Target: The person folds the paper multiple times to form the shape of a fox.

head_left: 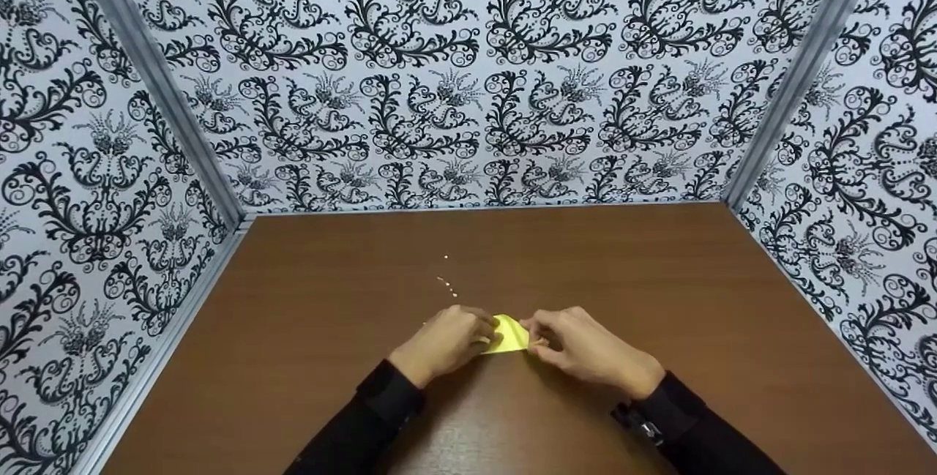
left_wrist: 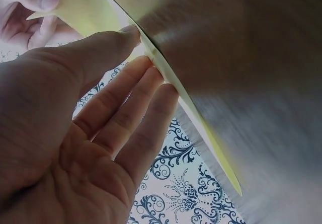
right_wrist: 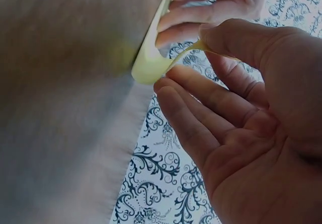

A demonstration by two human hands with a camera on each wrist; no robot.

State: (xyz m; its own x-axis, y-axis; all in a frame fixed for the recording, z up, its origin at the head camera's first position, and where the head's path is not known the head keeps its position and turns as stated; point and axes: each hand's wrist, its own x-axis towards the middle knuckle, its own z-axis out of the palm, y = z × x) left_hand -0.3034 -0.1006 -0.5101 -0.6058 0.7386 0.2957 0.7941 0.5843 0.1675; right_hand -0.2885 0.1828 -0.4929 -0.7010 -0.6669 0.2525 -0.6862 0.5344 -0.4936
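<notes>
A thin, bent, yellow sheet, apparently paper (head_left: pixel 509 336), was located on the brown wood-grain bench (head_left: pixel 329 277), near 6 o'clock from the centre of the head view. Its 9 o'clock side was pressed by the left hand (head_left: pixel 448 337), with the fingers (left_wrist: pixel 161 100) extended rather than curled. At its 3 o'clock side, a raised corner was gripped by the fingers of the right hand (head_left: pixel 585 347), pinched beneath the thumb (right_wrist: pixel 234 38).

Tearing was judged possible if the corner were pulled while the opposite side was pinned. A skewed crease could be caused by slippage beneath the left fingers. Spring-back could be caused by a slackened pinch.

In the head view, both ends of the sheet were covered by the hands; its full outline and number of layers could not be determined. In the wrist views, the bench surface was blurred. Small white specks (head_left: pixel 454 295), at 10 o'clock from the sheet, could not be identified. The black sleeves (head_left: pixel 721 431) were cut off by the lower edge.
</notes>
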